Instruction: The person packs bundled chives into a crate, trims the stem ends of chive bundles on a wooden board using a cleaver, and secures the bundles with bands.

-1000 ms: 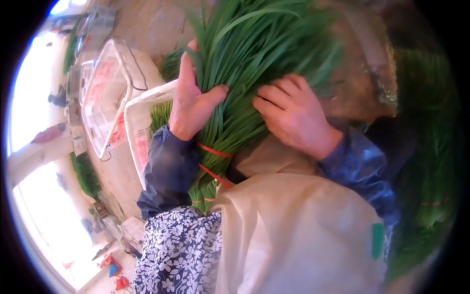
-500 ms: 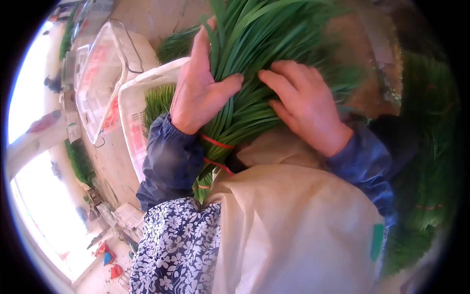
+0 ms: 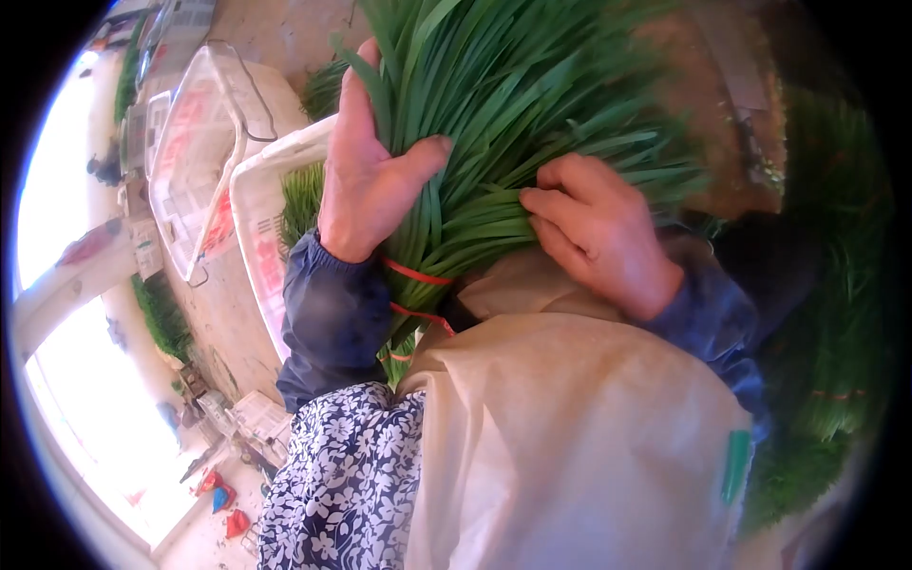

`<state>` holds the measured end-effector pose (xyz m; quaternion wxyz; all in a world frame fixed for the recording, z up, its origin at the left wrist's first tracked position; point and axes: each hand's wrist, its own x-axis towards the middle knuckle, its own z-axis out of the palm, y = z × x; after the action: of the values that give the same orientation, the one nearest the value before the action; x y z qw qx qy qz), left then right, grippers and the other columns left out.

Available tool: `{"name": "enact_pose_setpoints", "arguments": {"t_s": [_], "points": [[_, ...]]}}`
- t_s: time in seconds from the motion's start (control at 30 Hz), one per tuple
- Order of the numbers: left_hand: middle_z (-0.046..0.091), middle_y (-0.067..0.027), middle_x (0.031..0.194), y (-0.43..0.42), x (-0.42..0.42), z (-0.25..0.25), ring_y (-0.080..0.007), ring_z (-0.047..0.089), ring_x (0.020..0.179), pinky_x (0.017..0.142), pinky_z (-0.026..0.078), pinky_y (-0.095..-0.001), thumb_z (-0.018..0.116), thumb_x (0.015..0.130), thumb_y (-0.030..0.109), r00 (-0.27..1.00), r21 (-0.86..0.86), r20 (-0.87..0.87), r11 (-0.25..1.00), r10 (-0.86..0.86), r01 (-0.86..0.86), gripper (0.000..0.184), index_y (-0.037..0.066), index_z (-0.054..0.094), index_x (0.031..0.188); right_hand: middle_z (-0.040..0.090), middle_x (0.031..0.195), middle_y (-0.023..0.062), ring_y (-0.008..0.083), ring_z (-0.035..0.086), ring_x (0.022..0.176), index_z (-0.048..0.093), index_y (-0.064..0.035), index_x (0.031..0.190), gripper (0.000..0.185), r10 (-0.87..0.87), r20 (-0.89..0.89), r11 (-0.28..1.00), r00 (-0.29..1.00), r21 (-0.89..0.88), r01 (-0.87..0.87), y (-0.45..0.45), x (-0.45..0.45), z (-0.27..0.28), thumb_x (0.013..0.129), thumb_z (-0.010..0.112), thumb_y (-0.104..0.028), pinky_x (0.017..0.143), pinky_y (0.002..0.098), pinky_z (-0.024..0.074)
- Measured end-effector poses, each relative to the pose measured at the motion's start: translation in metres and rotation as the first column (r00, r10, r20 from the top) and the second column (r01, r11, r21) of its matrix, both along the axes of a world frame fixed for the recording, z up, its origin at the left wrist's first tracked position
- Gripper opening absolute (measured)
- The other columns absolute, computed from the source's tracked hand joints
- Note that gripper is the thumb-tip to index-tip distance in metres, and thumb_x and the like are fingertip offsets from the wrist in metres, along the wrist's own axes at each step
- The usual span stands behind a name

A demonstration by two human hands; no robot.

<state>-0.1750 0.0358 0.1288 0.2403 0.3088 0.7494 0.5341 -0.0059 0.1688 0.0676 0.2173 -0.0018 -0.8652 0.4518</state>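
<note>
A large bunch of garlic chives [image 3: 494, 123], flat green leaves fanned out, lies across my lap and reaches away from me. My left hand [image 3: 366, 195] supports it from the left, thumb over the leaves and forefinger along the edge; its other fingers are hidden behind the bunch. On the right side, the curled fingers of my right hand [image 3: 603, 233] pinch leaves of the same bunch. Red bands [image 3: 418, 274] circle the lower stalks near my left sleeve.
A white plastic crate [image 3: 242, 204] with more green stalks [image 3: 302, 199] stands left of my arm. Farther left is another white basket [image 3: 195, 161] with a wire handle. Banded green bundles [image 3: 836, 399] lie along the right side. A beige apron [image 3: 579, 427] covers my lap.
My right hand has moved down and slightly right, its fingers more curled on the leaves. My left hand has shifted a little left, and the leaves between the hands are spread wider.
</note>
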Motion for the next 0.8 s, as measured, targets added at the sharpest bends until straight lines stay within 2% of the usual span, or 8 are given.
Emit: {"name": "enact_pose_setpoints", "arguments": {"t_s": [0.13, 0.23, 0.37, 0.43, 0.5, 0.57, 0.7, 0.8], "points": [[0.053, -0.0165, 0.131, 0.001, 0.012, 0.004, -0.0208, 0.054, 0.119, 0.098, 0.044, -0.0321, 0.068, 0.069, -0.003, 0.999, -0.124, 0.043, 0.992, 0.004, 0.001, 0.084, 0.0, 0.029, 0.144, 0.059, 0.093, 0.0114, 0.0295, 0.059, 0.081, 0.066, -0.0014, 0.09, 0.023, -0.012, -0.046, 0.991, 0.999, 0.133, 0.018, -0.001, 0.004, 0.0, 0.067, 0.068, 0.0, 0.066, 0.0381, 0.0488], [0.05, -0.0249, 0.134, -0.003, 0.01, 0.0, -0.0376, 0.049, 0.125, 0.103, 0.041, -0.0355, 0.074, 0.063, 0.006, 0.888, -0.331, -0.356, 0.928, -0.292, 0.172, 0.093, 0.001, 0.029, 0.145, 0.059, 0.094, 0.0108, 0.0292, 0.059, 0.08, 0.066, -0.0022, 0.09, 0.024, -0.003, -0.08, 0.969, 0.997, 0.246, 0.023, 0.002, 0.007, 0.002, 0.066, 0.068, 0.0, 0.066, 0.0383, 0.0486], [0.049, -0.024, 0.135, -0.003, 0.014, 0.0, -0.0367, 0.049, 0.125, 0.103, 0.04, -0.0362, 0.069, 0.065, 0.002, 0.923, -0.317, -0.296, 0.937, -0.246, 0.148, 0.091, 0.001, 0.028, 0.146, 0.055, 0.087, 0.0091, 0.0263, 0.057, 0.074, 0.062, -0.0039, 0.08, 0.016, -0.008, -0.103, 0.972, 0.995, 0.234, 0.032, -0.004, 0.011, -0.001, 0.066, 0.064, -0.011, 0.063, 0.0365, 0.0476], [0.045, -0.0116, 0.138, 0.005, 0.025, 0.005, -0.0179, 0.043, 0.126, 0.107, 0.034, -0.0304, 0.059, 0.066, -0.011, 0.964, -0.221, -0.187, 0.964, -0.189, 0.146, 0.094, 0.003, 0.018, 0.15, 0.057, 0.085, 0.0112, 0.0276, 0.058, 0.072, 0.063, -0.0025, 0.088, 0.017, 0.005, -0.02, 0.999, 1.0, 0.05, -0.004, -0.002, 0.013, 0.004, 0.073, 0.065, -0.007, 0.061, 0.0357, 0.0476], [0.045, -0.0117, 0.138, 0.004, 0.029, 0.004, -0.0179, 0.043, 0.127, 0.107, 0.034, -0.0303, 0.058, 0.066, -0.011, 0.969, -0.209, -0.174, 0.968, -0.176, 0.139, 0.094, 0.003, 0.018, 0.15, 0.059, 0.084, 0.0133, 0.0289, 0.059, 0.07, 0.063, -0.0011, 0.096, 0.018, 0.03, 0.058, 0.99, 0.998, -0.137, -0.021, -0.002, 0.011, 0.006, 0.079, 0.067, -0.002, 0.06, 0.0349, 0.0477], [0.045, -0.0118, 0.138, 0.004, 0.03, 0.004, -0.0179, 0.043, 0.127, 0.107, 0.034, -0.0302, 0.058, 0.067, -0.01, 0.973, -0.195, -0.163, 0.972, -0.163, 0.13, 0.094, 0.003, 0.018, 0.15, 0.059, 0.073, 0.0139, 0.0256, 0.059, 0.06, 0.062, -0.0001, 0.099, 0.017, -0.148, 0.187, 0.943, 0.971, -0.269, 0.196, -0.004, 0.001, 0.007, 0.084, 0.067, -0.006, 0.054, 0.0324, 0.0458], [0.043, -0.0131, 0.14, 0.004, 0.031, 0.007, -0.0185, 0.043, 0.128, 0.108, 0.032, -0.0305, 0.056, 0.067, -0.009, 0.954, -0.231, -0.221, 0.961, -0.205, 0.153, 0.092, 0.002, 0.019, 0.15, 0.06, 0.066, 0.0131, 0.0204, 0.058, 0.053, 0.062, 0.0, 0.1, 0.022, -0.065, 0.25, 0.959, 0.966, -0.254, 0.13, 0.004, -0.016, 0.011, 0.082, 0.071, -0.009, 0.051, 0.0314, 0.0444], [0.043, -0.0146, 0.141, 0.004, 0.031, 0.009, -0.0198, 0.042, 0.129, 0.109, 0.031, -0.031, 0.056, 0.067, -0.008, 0.92, -0.268, -0.313, 0.951, -0.236, 0.152, 0.091, 0.001, 0.02, 0.15, 0.062, 0.065, 0.018, 0.0364, 0.063, 0.065, 0.064, -0.0009, 0.091, 0.026, -0.031, 0.333, 0.946, 0.942, -0.295, 0.136, 0.004, -0.023, 0.009, 0.077, 0.072, -0.021, 0.057, 0.0445, 0.0476]]}}
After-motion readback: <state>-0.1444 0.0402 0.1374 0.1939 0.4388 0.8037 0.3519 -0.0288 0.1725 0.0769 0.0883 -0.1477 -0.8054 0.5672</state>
